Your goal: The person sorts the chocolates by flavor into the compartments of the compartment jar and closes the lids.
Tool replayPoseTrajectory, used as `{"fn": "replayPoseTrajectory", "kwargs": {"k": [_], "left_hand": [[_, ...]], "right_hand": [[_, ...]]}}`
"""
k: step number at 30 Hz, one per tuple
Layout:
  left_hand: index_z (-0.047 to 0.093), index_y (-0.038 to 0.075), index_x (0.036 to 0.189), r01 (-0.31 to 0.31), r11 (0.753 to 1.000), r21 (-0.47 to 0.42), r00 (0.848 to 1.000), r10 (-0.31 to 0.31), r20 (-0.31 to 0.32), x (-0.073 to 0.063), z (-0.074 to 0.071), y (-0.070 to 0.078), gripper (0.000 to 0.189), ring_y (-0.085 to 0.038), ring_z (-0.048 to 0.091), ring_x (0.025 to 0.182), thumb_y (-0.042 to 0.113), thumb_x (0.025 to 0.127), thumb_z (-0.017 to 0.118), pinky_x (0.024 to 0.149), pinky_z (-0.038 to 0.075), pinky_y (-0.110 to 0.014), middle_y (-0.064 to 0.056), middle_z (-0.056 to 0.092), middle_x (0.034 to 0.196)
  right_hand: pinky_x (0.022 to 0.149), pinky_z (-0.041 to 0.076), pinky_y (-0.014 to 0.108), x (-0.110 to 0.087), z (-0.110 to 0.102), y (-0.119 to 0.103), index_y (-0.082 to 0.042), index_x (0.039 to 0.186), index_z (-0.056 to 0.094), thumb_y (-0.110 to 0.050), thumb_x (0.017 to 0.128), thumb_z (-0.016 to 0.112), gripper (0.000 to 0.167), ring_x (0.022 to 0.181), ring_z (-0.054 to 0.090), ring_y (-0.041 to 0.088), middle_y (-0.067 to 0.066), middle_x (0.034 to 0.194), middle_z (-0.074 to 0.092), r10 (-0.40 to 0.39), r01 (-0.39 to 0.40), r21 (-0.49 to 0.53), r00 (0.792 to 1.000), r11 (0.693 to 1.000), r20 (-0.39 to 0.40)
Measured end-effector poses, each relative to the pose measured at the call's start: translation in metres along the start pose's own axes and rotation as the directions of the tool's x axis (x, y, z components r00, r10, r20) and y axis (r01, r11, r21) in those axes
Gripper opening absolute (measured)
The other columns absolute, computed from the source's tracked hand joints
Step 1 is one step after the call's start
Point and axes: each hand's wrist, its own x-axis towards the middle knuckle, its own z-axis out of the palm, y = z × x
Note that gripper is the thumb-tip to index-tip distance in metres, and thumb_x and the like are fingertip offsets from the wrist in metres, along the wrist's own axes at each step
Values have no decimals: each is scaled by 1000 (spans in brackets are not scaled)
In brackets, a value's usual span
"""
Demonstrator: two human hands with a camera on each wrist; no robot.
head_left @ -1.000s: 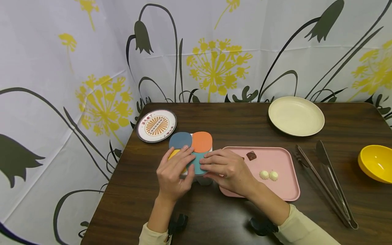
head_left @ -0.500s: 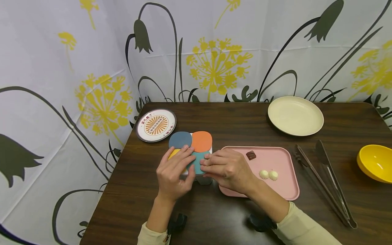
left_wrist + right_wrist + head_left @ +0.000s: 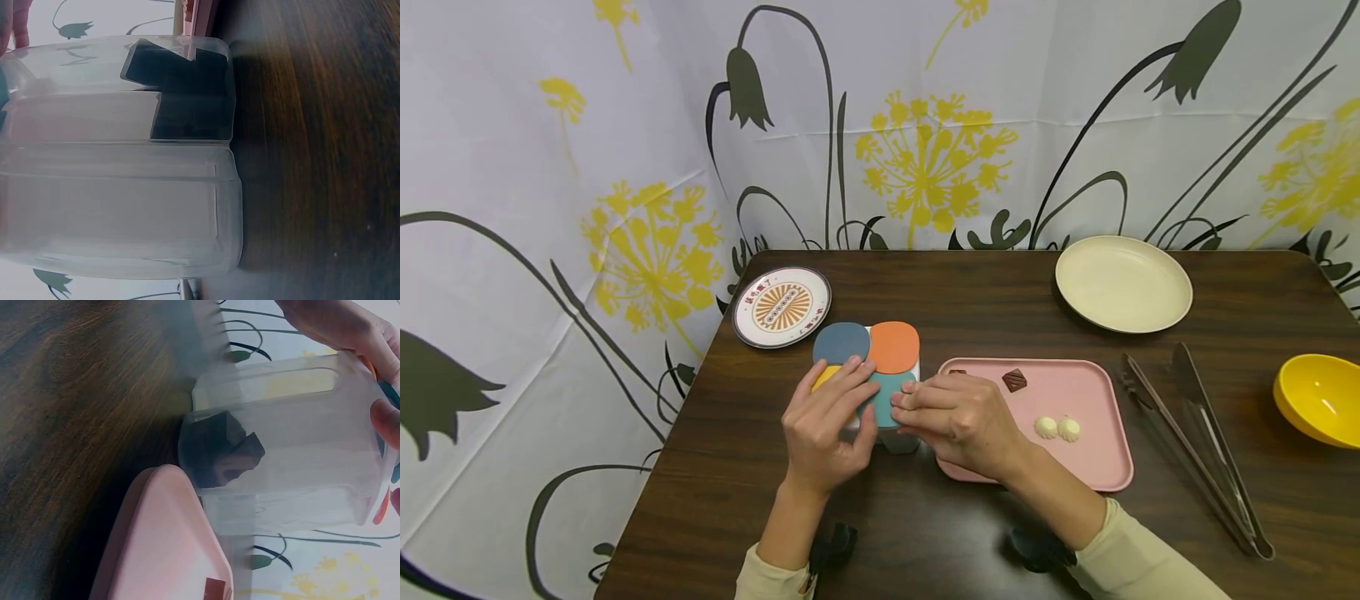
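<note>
A clear plastic storage box (image 3: 300, 419) has a top of four coloured lids: a blue lid (image 3: 841, 343), an orange lid (image 3: 895, 347), a yellow lid (image 3: 825, 377) and a teal lid (image 3: 886, 408). My left hand (image 3: 829, 425) lies over the yellow lid, with extended fingers reaching the teal one. At the teal lid's right side, the bent fingers and thumb of my right hand (image 3: 962, 421) pinch its edge. Dark angular pieces (image 3: 215, 447) show through the wall low in one compartment. The left wrist view shows the box's walls (image 3: 112, 206) close up.
Right of the box is a pink tray (image 3: 1090, 458) with brown pieces (image 3: 1015, 381) and two cream-coloured swirls (image 3: 1057, 428). Metal tongs (image 3: 1213, 467) lie beyond it, near a yellow bowl (image 3: 1318, 400). A cream plate (image 3: 1123, 283) and a patterned plate (image 3: 782, 307) stand at the back.
My right fingers have curled more and shifted slightly at the teal lid's edge, uncovering a brown piece at the tray's back left. The left hand stays in place.
</note>
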Motion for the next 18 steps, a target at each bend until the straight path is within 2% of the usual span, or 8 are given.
{"fn": "replayPoseTrajectory", "kwargs": {"k": [8,18], "left_hand": [[77,4,94,7,1000,5,1000,-7,7,0,0,1,27,-29,70,100,20,87,56,90,47,-59,-10,73,105],[76,5,93,24,1000,12,1000,-24,4,0,0,1,29,-28,70,99,22,89,53,89,47,-58,-9,74,104]], "right_hand": [[81,55,29,-1,0,-1,-10,98,80,-15,78,83,21,96,69,11,-5,93,75,9,-9,5,1000,1000,-6],[83,54,28,1,-3,-1,-11,98,79,-15,76,85,24,98,69,11,-3,94,74,39,-39,3,999,999,31]]}}
